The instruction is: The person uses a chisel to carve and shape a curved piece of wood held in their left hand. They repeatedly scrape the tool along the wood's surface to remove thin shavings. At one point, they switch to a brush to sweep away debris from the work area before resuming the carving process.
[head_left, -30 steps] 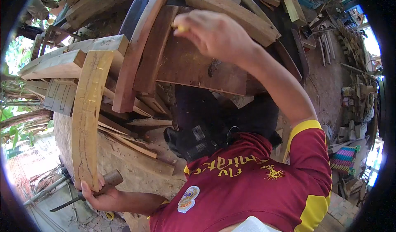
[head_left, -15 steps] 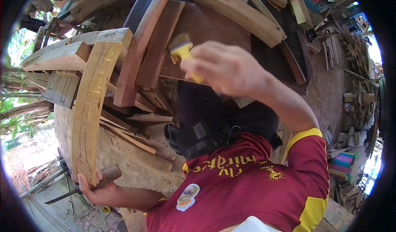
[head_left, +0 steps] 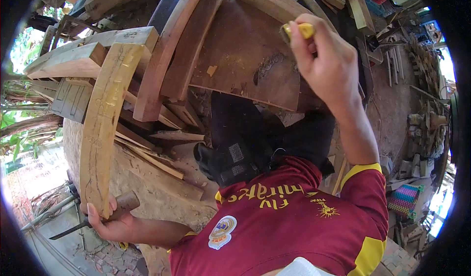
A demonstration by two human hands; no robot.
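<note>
My right hand (head_left: 327,62) is raised over the right side of a brown wooden board (head_left: 235,35), its fingers closed round a yellow-handled brush (head_left: 305,30). Small chips and a patch of dark debris (head_left: 270,65) lie on the board. At the lower left, my left hand (head_left: 114,224) is closed at the end of a long, slightly curved pale timber (head_left: 103,124) with a pencil-like line along its face. The same hand has a chisel (head_left: 126,203) with a thick wooden handle and a dark narrow blade; how its fingers share the two is partly hidden.
Curved reddish beams (head_left: 164,62) stand left of the board, next to pale timbers (head_left: 66,64). Another curved beam (head_left: 267,1) lies along the far side. Loose offcuts (head_left: 147,163) are piled below. A woven coloured bag (head_left: 405,200) is at the right.
My right hand has moved right and farther away with the brush, uncovering the board's surface and debris. My left hand still holds the chisel and timber end.
</note>
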